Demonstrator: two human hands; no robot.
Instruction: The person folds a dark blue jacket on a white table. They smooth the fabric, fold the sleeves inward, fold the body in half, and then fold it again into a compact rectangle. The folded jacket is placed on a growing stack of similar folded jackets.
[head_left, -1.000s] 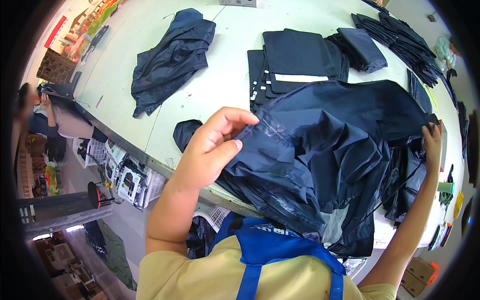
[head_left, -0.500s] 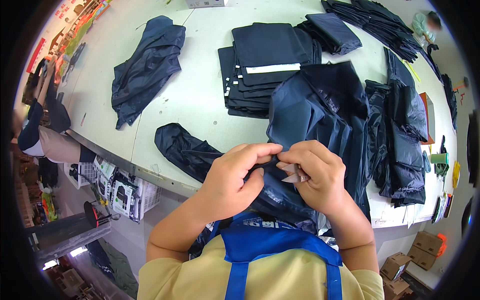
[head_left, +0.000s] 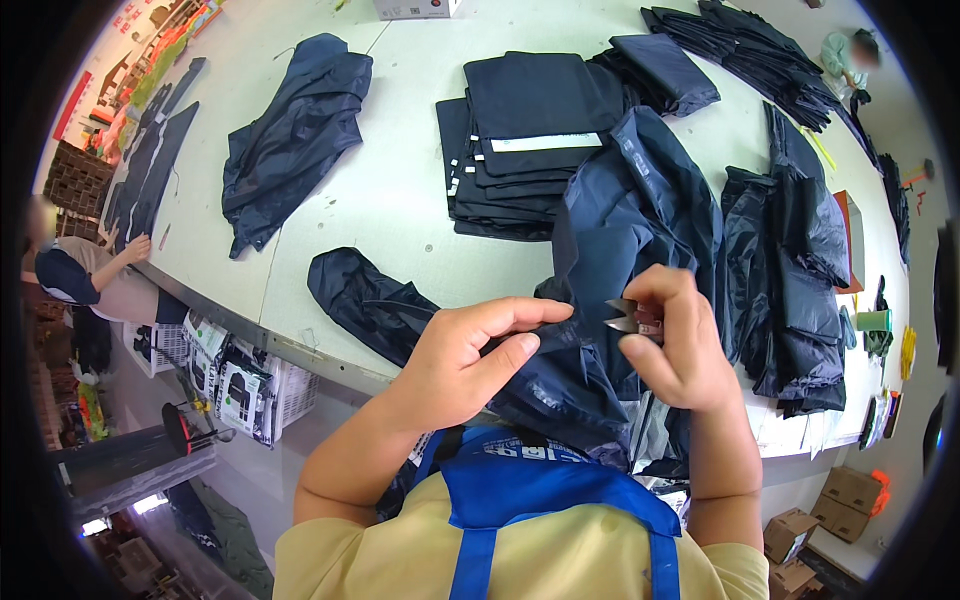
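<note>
A dark navy garment of thin, shiny fabric (head_left: 610,240) spreads over the table's front edge and hangs down before my apron. My left hand (head_left: 470,355) pinches a fold of it between thumb and fingers. A sleeve-like part (head_left: 360,295) stretches away to the left of that hand. Just right of the pinched fold, my right hand (head_left: 685,340) is closed around small thread snips (head_left: 628,318). Their two metal blades stand apart and point left, with no fabric seen between them.
Behind the garment lies a stack of folded dark cloth pieces (head_left: 540,100). A crumpled dark garment (head_left: 295,140) is at the far left, and more dark garments (head_left: 795,270) are heaped at right. At the left table edge a co-worker (head_left: 90,270) handles dark fabric. A green thread spool (head_left: 873,320) stands far right.
My right hand with the snips has moved right, away from the pinched fold. The garment's upper part has shifted and refolded. The co-worker at left has lowered their arms onto the fabric.
</note>
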